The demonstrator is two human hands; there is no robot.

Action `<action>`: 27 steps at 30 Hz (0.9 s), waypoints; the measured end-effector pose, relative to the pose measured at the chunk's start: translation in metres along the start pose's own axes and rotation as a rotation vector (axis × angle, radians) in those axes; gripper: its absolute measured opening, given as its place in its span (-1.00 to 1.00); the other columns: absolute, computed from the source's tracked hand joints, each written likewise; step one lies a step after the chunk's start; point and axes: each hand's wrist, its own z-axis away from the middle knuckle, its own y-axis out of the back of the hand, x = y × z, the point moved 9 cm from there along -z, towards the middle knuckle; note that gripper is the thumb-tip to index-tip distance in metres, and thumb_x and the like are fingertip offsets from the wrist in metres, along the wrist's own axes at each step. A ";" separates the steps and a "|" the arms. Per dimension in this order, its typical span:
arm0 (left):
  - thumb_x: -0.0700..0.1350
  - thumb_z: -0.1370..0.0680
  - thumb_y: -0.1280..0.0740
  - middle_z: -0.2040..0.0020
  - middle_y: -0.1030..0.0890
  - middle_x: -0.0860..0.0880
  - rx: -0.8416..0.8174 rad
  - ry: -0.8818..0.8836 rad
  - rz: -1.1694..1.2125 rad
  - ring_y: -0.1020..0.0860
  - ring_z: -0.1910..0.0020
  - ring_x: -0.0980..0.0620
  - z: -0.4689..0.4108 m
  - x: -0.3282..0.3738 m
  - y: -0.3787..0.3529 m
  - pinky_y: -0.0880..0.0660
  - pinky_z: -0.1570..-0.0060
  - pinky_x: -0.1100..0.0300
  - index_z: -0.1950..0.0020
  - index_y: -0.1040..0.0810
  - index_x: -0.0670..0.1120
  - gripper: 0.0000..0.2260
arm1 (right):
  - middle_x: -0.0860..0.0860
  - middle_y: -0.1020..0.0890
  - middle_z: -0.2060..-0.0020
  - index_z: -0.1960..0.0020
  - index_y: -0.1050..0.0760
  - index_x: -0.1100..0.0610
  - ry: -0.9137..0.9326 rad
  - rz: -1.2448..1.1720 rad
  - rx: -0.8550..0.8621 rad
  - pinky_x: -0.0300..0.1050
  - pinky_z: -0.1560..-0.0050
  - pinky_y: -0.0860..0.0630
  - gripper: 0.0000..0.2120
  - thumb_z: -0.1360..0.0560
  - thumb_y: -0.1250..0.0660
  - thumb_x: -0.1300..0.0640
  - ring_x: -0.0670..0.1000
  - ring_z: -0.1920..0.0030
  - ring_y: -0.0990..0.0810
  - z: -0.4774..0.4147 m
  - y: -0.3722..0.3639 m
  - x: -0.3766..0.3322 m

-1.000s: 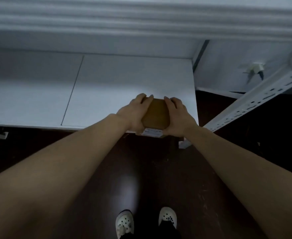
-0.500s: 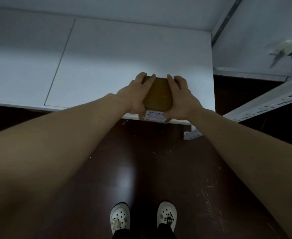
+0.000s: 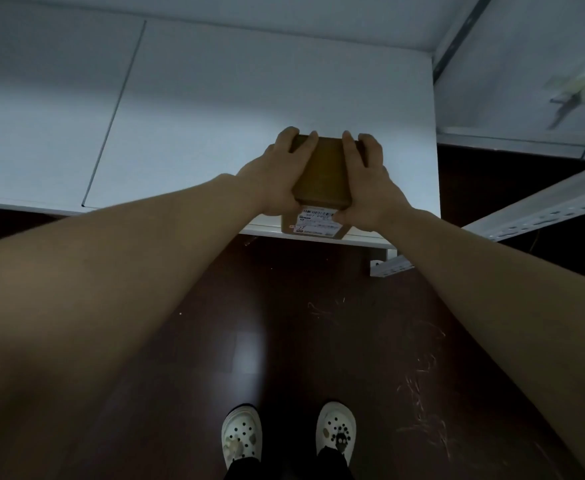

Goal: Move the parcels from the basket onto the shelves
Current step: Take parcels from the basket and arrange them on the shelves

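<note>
Both hands (image 3: 273, 183) (image 3: 369, 188) grip the parcel (image 3: 322, 171), apparently touching the shelf (image 3: 249, 91).

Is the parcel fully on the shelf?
Not fully: the parcel overlaps the front edge of the shelf, left hand and right hand gripping its sides. Contact: cannot tell.

A brown cardboard parcel (image 3: 322, 171) sits at the front edge of the white shelf (image 3: 215, 116), near its front right corner. The left hand (image 3: 273, 181) grips the parcel's left side and the right hand (image 3: 370, 188) grips its right side, with the fingers curled over the far top edge. A white printed label (image 3: 317, 221) covers the parcel's near face, level with the shelf's front lip. A slotted metal rail (image 3: 543, 209) runs aslant beyond the shelf's right edge. Below lies a dark floor (image 3: 318, 323), where two white shoes (image 3: 242, 434) stand.
</note>
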 end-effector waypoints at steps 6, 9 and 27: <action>-0.08 -0.38 -0.51 -0.53 0.11 -0.17 0.008 -0.001 0.001 -0.16 -0.45 -0.21 -0.002 -0.002 0.003 -0.35 -0.32 -0.09 -0.57 0.16 -0.08 0.01 | 0.13 0.17 -0.52 -0.56 0.26 0.07 -0.001 -0.012 0.010 0.12 -0.28 -0.43 0.16 -0.32 -0.56 0.16 0.26 -0.39 -0.26 -0.006 0.000 0.001; -0.08 -0.40 -0.50 -0.53 0.12 -0.17 0.004 0.004 0.012 -0.16 -0.45 -0.21 -0.002 -0.002 0.004 -0.34 -0.34 -0.09 -0.57 0.16 -0.09 -0.01 | 0.13 0.18 -0.52 -0.56 0.25 0.07 0.005 -0.010 0.010 0.14 -0.28 -0.43 0.16 -0.31 -0.56 0.16 0.27 -0.39 -0.26 -0.008 0.000 0.001; -0.13 -0.47 -0.44 -0.54 0.27 -0.18 0.003 0.060 -0.003 -0.07 -0.50 -0.21 -0.002 -0.002 0.005 -0.28 -0.39 -0.02 -0.56 0.20 -0.06 -0.07 | 0.10 0.32 -0.51 -0.55 0.31 0.04 -0.030 0.005 -0.030 0.12 -0.32 -0.39 0.13 -0.37 -0.52 0.17 0.23 -0.46 -0.17 -0.012 0.002 0.000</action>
